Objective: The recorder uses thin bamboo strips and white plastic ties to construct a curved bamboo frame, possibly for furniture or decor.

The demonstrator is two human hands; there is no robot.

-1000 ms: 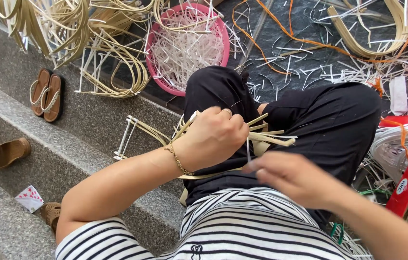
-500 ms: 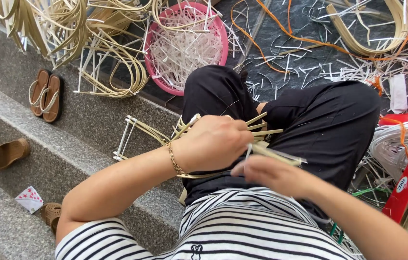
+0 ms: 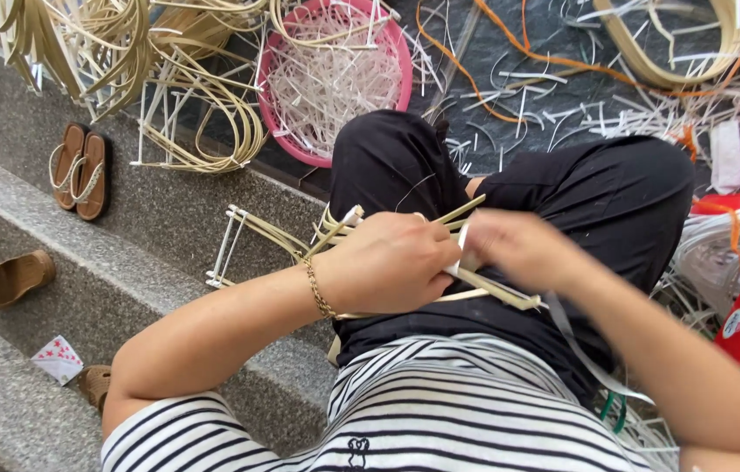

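Mid-weave, over the lap: left hand (image 3: 387,262) fisted tight round bundle of pale flat bamboo strips (image 3: 483,284); right hand (image 3: 518,249) blurred, grip unclear, touching strip ends. Next likely needs threading one strip across.

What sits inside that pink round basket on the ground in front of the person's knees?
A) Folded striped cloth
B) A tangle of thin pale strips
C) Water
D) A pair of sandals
B: the pink basket is filled with a loose tangle of thin pale strips; the pair of sandals lies apart on the stone step.
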